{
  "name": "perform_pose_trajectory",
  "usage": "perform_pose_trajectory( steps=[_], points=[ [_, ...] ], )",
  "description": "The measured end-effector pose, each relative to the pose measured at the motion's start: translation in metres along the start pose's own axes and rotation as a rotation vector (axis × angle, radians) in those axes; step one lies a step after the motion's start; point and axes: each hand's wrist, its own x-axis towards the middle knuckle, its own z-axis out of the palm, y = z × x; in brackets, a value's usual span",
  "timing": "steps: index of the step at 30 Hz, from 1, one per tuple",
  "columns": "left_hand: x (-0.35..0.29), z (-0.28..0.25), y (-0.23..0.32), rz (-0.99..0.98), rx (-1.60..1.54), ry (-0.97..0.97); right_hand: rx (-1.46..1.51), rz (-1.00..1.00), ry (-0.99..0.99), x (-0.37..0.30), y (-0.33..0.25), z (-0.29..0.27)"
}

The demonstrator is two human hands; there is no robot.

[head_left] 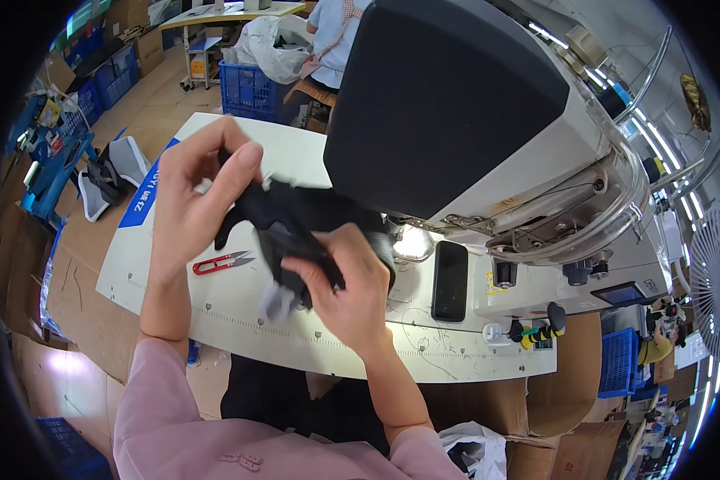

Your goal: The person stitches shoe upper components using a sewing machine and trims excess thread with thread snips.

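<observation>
right hand [348,280] grips black fabric piece [288,212] over white table [176,292], beside sewing machine [448,104]; left hand [204,188] curled at its left end, can't tell if pinching (motion blur). Writing: white characters on blue strip [141,204], ruler scale [318,334] along table's front edge

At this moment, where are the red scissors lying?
In the head view, the red scissors lie left of centre on the white table, between the left wrist and the black cloth.

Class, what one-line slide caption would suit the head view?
Left hand and right hand handle a black workpiece above a pale table bearing red-handled snips and a phone.
</observation>
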Motion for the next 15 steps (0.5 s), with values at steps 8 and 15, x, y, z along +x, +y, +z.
perform_pose_trajectory(
  steps=[8,15],
  points=[
    [-0.011,0.024,-0.026,0.203,-0.006,-0.454,0.353,0.537,-0.304,-0.034,-0.014,-0.051],
    [-0.016,0.098,-0.062,-0.487,-0.279,-0.27,0.314,0.709,0.074,-0.045,0.02,-0.059]
  ],
)
